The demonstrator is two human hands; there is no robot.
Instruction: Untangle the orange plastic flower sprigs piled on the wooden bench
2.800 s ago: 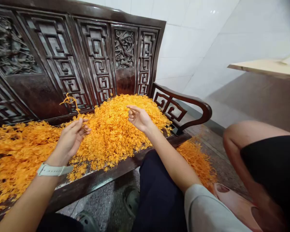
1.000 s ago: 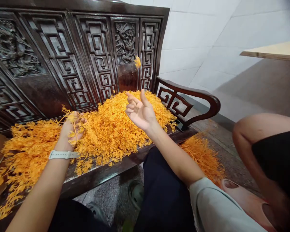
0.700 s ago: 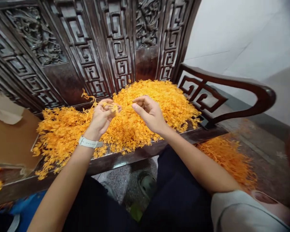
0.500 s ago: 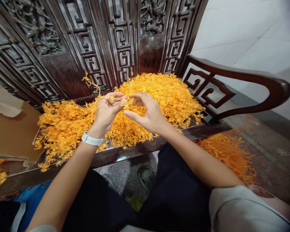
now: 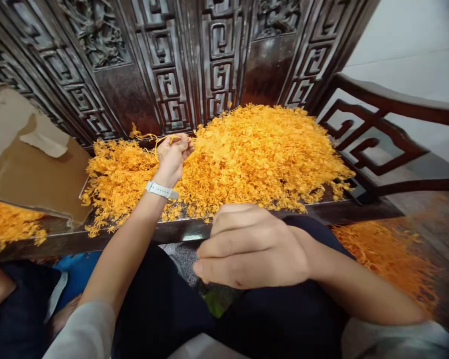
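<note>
While I am holding an orange strand (image 5: 146, 135) in my left hand (image 5: 175, 152) over the far pile (image 5: 239, 164), my curled right hand (image 5: 252, 247), its contents hidden, is withdrawing near, leaving the strand one-handed.

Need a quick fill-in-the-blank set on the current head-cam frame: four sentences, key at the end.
1. The stringy orange piece is held in the person's ____ hand.
2. The hand nearest the camera is the person's ____ one.
3. The curved wooden part at the right end of the bench is its ____.
4. The brown box at the picture's left edge is made of ____.

Missing words: left; right; armrest; cardboard.
</note>
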